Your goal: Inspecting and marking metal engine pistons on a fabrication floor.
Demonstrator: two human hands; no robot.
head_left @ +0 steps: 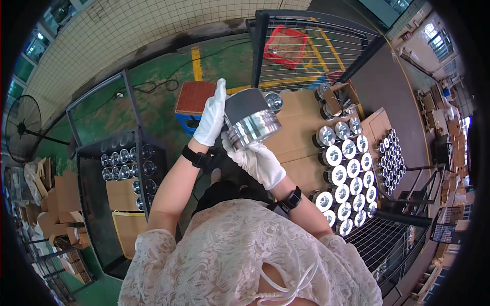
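A large metal piston (pixel 253 117) with a dark grey skirt and shiny grooved rings is held up in front of me, tilted, between both gloved hands. My left hand (pixel 211 121), in a white glove, presses along its left side with the fingers pointing up. From below, my right hand (pixel 259 164), also gloved in white, grips the ringed end; some of its fingers are hidden behind the metal. A single piston (pixel 274 102) stands just beyond the held one, on the cardboard sheet (pixel 298 115).
To the right, rows of shiny pistons (pixel 338 175) stand on the cardboard, beside a cardboard box (pixel 343 99) of parts. More stand on a farther stack (pixel 392 158). At left, a dark-framed cart (pixel 120 148) carries several pistons. A red-topped stool (pixel 195 97) and wire-mesh fence (pixel 311 48) lie ahead.
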